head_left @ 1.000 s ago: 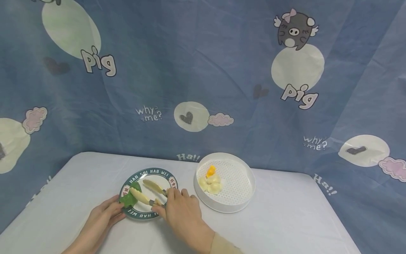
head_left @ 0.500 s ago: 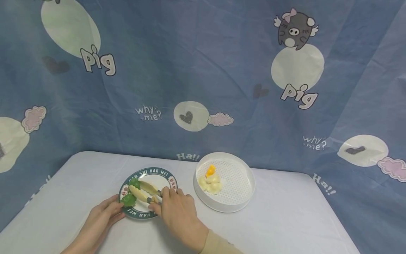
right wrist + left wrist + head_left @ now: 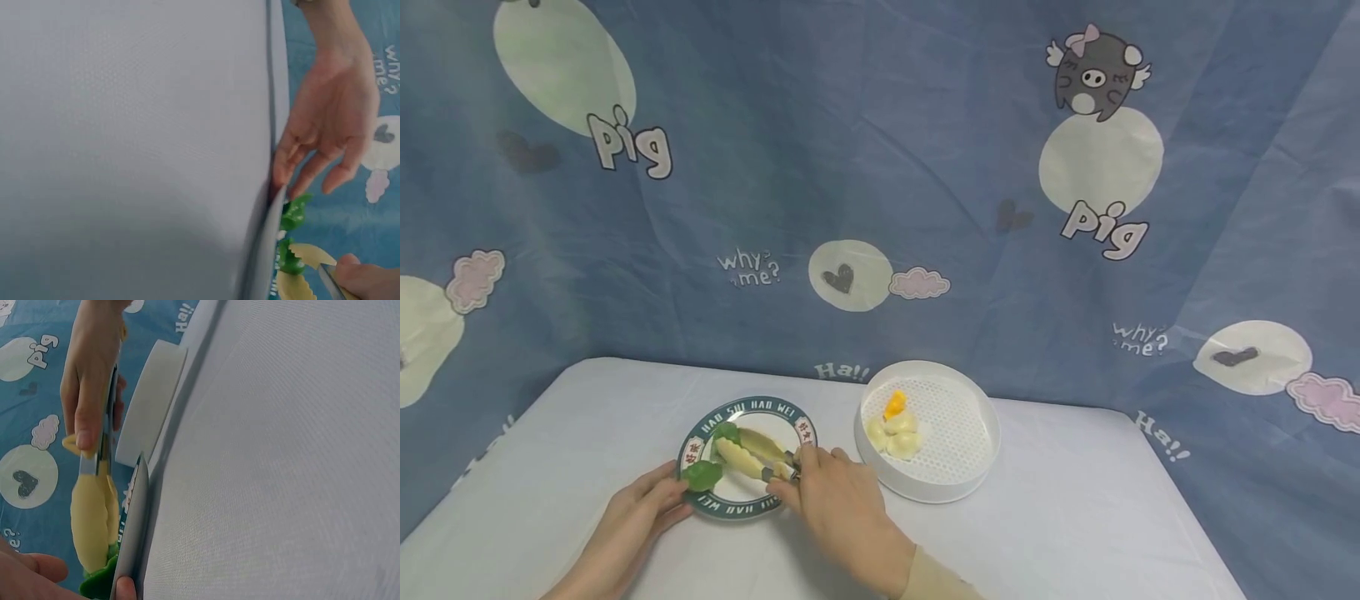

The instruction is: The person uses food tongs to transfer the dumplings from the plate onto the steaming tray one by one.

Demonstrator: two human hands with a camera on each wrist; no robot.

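In the head view, my left hand (image 3: 643, 508) pinches the near left rim of a round plate (image 3: 730, 509) with green edging and white lettering. The left wrist view shows a fingertip under that rim. My right hand (image 3: 846, 508) grips food tongs (image 3: 741, 458) with cream scalloped ends, low over the plate. Their ends reach a glossy green vegetable piece (image 3: 727, 431), partly covered by them. Another green piece (image 3: 703, 476) lies at the left rim beside my left hand. Both green pieces show between the hands in the right wrist view, one by the tongs' ends (image 3: 312, 255).
A round white tray (image 3: 992, 446) with a perforated base stands right of the plate. Inside lie several pale yellow pieces (image 3: 904, 445) and an orange piece (image 3: 895, 405). A blue patterned cloth (image 3: 880, 167) hangs behind the white-covered table (image 3: 1037, 533).
The tongs' ends shifted left, then slightly back right, and now stand closer together at the rear green piece. The two green pieces lie farther apart. My left hand stays on the rim.
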